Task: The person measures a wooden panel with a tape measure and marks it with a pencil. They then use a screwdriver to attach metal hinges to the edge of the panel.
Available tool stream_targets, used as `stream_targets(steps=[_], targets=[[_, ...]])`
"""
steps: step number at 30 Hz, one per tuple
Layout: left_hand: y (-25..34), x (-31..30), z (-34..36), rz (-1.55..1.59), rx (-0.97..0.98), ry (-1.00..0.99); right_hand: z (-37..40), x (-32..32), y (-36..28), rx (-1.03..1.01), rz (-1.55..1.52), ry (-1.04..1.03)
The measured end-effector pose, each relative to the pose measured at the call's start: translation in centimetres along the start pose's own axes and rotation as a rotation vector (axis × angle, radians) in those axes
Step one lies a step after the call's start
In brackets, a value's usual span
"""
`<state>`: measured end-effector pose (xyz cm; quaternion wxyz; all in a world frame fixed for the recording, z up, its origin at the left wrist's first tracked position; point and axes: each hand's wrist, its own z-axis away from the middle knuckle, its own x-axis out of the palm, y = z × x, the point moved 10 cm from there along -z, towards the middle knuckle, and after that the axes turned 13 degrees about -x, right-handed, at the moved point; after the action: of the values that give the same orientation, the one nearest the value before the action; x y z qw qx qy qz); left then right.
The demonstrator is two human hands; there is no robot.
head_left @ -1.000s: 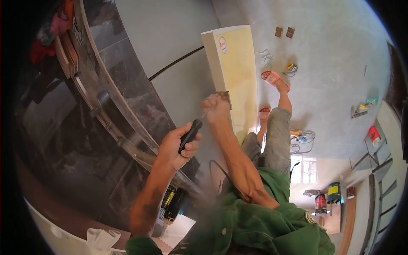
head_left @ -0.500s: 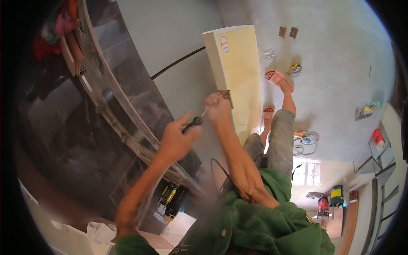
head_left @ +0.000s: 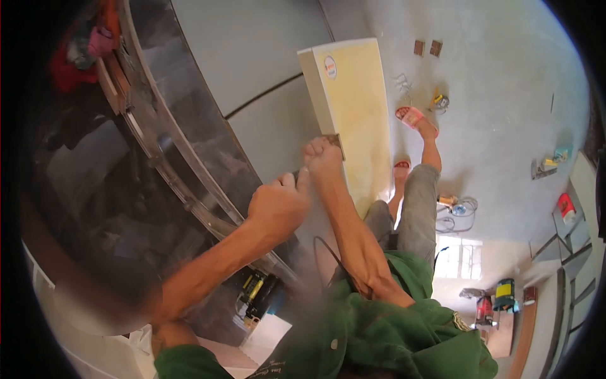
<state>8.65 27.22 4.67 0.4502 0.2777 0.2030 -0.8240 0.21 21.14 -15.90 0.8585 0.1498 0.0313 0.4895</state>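
My left hand is closed around a screwdriver, whose dark handle is mostly covered by my fingers. Its tip is hidden where it meets my right hand. Those right fingers are curled against a brown metal hinge, pressing it to the edge of a thick cream-yellow panel. A round sticker marks the panel's narrow side near its far end. Whether a screw sits between the hands cannot be seen.
Two brown hinges and a tape measure lie on the pale floor. A corded power tool rests behind my legs. On the left runs a dark tiled step or counter with a curved edge. Toolboxes and cans stand lower right.
My left hand has moved up and right, closer to my right hand, and its fingers have closed from loosely spread to wrapped round the screwdriver. My right hand stays at the hinge.
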Motion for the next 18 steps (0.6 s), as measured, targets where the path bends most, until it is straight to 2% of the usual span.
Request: stream_targets(steps=[2, 3, 4, 5, 7, 9, 11, 13, 14, 16, 18], targets=[[-0.3, -2.8, 0.1, 0.233, 0.092, 0.119, -0.1, 0.6, 0.2, -0.019, -0.003, -0.009], [-2.2, -2.1, -0.3, 0.542, -0.127, -0.032, 0.2, 0.7, 0.0, -0.032, -0.006, 0.011], [-4.6, 0.6, 0.4, 1.046, -0.536, -0.267, 0.5, 0.8, -0.3, -0.046, -0.005, 0.031], [-5.0, 2.2, 1.4, 1.388, -0.815, -0.370, -0.3, 0.3, -0.3, -0.052, 0.010, -0.027], [-4.8, 3.6, 2.0, 1.595, -0.951, -0.480, -2.2, -0.9, 0.7, -0.064, 0.042, -0.149], [-5.1, 4.3, 1.7, 1.474, -0.959, -0.590, -0.1, 0.4, -0.1, -0.029, 0.031, -0.039], [-5.2, 3.5, 0.6, 1.006, -0.800, -0.666, 1.0, 0.9, -0.8, -0.023, 0.023, 0.013], [-2.9, 1.3, -0.9, 0.266, -0.232, -0.357, 1.0, 1.2, -0.8, -0.030, 0.023, -0.009], [-1.3, 1.1, -0.2, 0.018, -0.098, -0.261, 0.7, 1.2, -0.6, -0.011, 0.018, 0.005], [0.1, 1.3, 0.4, -0.174, 0.008, -0.173, 0.8, 0.6, -0.1, 0.029, -0.007, 0.044], [-0.8, 0.1, 0.1, -0.106, 0.094, -0.087, 0.8, 0.5, -0.1, -0.001, -0.007, 0.014]])
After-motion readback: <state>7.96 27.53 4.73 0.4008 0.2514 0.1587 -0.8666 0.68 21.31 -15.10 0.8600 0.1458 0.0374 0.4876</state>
